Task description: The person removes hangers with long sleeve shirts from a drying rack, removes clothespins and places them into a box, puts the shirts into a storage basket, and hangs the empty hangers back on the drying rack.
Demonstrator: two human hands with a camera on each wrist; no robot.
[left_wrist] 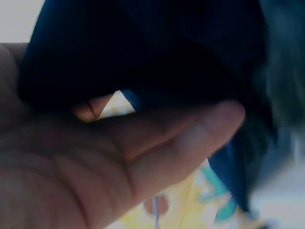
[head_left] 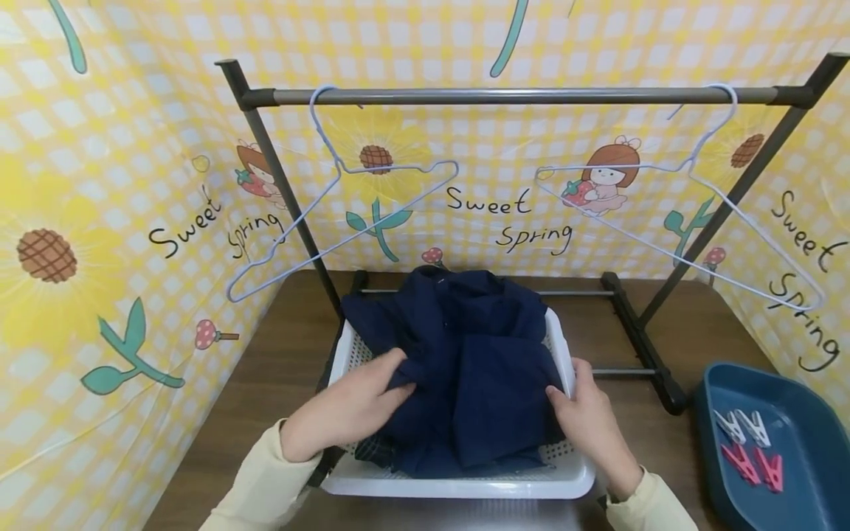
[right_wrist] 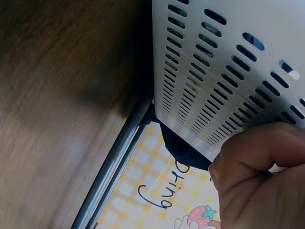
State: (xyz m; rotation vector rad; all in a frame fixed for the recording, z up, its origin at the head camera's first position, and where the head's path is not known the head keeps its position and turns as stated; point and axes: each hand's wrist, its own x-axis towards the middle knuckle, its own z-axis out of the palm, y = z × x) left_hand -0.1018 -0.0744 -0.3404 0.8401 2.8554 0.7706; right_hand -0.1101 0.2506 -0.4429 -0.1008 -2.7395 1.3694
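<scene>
A navy blue shirt (head_left: pixel 501 391) lies bunched in a white plastic basket (head_left: pixel 458 488), part of it draped over the far rim. My left hand (head_left: pixel 352 402) holds a fold of the shirt between thumb and fingers at the basket's left side. In the left wrist view dark cloth (left_wrist: pixel 143 52) runs across the palm, partly hiding the fingers. My right hand (head_left: pixel 587 413) grips the basket's right rim, its thumb on the inner side beside the shirt. The right wrist view shows bent fingers (right_wrist: pixel 252 152) at the slotted basket wall (right_wrist: pixel 214 71). A dark checked cloth (head_left: pixel 375 450) shows beneath the shirt.
Behind the basket stands a dark garment rack (head_left: pixel 518 96) with two bare lilac hangers (head_left: pixel 392 217) (head_left: pixel 664 214). A blue tray (head_left: pixel 813 450) at right holds white clothespins (head_left: pixel 740 428) and red clothespins (head_left: pixel 753 466). Everything stands on a brown wooden table (head_left: pixel 246 413).
</scene>
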